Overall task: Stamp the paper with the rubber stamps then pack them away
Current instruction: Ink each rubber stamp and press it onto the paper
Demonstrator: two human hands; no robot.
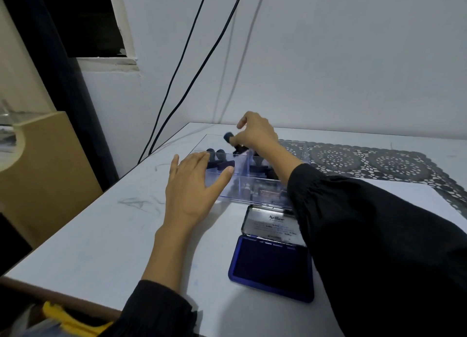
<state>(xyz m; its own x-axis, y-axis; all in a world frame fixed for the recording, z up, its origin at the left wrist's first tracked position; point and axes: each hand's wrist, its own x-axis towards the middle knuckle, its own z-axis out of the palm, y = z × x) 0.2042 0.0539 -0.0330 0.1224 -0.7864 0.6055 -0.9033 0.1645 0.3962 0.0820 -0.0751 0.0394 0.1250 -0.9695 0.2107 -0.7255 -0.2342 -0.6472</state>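
Observation:
A clear plastic organiser box (227, 195) with compartments stands at the middle of the white table. Several dark rubber stamps (219, 162) lie inside it. My right hand (255, 132) is over the box's far side and grips a dark-handled rubber stamp (233, 140), tilted, above a compartment. My left hand (194, 182) rests with straight fingers against the box's left front corner. An open blue ink pad (274, 266), its lid (273, 225) folded back, lies in front of the box. No paper is visible; my right sleeve hides the table to the right.
A grey lace mat (379, 162) runs along the table's far right. Two black cables (192, 66) hang down the wall behind the table. A beige cabinet (43, 164) stands to the left. A yellow object (68, 319) lies below the table's near edge.

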